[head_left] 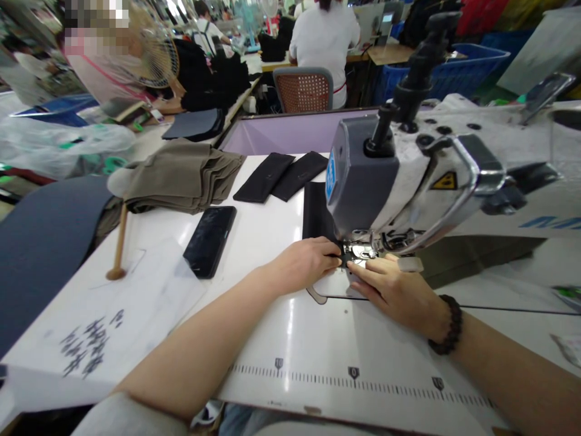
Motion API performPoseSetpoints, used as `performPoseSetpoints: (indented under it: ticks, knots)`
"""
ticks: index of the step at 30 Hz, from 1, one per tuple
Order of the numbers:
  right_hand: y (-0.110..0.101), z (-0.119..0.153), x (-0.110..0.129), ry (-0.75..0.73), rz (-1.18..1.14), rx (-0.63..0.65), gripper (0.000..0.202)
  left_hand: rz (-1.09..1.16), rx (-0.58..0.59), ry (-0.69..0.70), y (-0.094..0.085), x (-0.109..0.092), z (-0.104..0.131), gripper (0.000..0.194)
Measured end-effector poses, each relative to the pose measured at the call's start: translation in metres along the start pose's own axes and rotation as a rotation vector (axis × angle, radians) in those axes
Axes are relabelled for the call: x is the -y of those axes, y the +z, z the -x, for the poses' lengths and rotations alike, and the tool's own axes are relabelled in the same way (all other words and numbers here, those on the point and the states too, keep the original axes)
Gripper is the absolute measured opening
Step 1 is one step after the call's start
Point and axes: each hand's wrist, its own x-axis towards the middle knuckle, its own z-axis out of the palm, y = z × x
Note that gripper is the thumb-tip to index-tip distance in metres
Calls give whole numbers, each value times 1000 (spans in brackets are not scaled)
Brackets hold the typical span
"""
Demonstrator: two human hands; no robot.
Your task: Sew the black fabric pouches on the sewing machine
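Note:
A black fabric piece (316,212) lies on the white sewing machine bed, its near end reaching the presser foot (362,249). My left hand (311,260) is closed, with bent fingers and thumb on the fabric's near edge just left of the foot. On the other side, my right hand (399,293) has its fingers stretched forward, the index fingertip touching the small dark end of the fabric in front of the foot. A small pale bar (410,264) shows beside that hand's knuckles; what it is I cannot tell. The machine head (363,175) hides the fabric's far right part.
Two black fabric pieces (281,175) lie behind, beside a stack of olive fabric (181,175). A phone (210,241), a wooden stick (119,248) and a marked paper sheet (149,303) are on the left. Olive fabric (476,257) lies under the machine arm. Other people sit beyond.

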Motion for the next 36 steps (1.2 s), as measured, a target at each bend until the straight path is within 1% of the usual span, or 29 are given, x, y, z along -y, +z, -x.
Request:
performPoseSetpoints:
  ticks: [5, 11, 20, 26, 29, 31, 33, 36]
  knots:
    - [4, -1, -2, 37, 8, 19, 35, -29, -61, -20, 4, 6, -3, 20]
    - [7, -1, -2, 48, 1, 20, 34, -57, -113, -29, 9, 11, -5, 18]
    - [5, -2, 0, 40, 15, 1, 33, -70, -117, -43, 6, 11, -7, 12]
    - [5, -2, -1, 39, 6, -2, 33, -66, -112, -63, 7, 13, -8, 12]
    - [6, -2, -1, 46, 10, -6, 32, -65, -93, -80, 6, 14, -9, 13]
    - [6, -1, -1, 49, 12, -13, 32, -72, -60, -101, 2, 11, -10, 15]
    - [5, 0, -1, 45, 18, -37, 31, -88, -5, -130, -4, 3, -9, 17]
    - [0, 2, -1, 10, 12, -104, 30, -128, 99, -155, -10, -18, -1, 22]
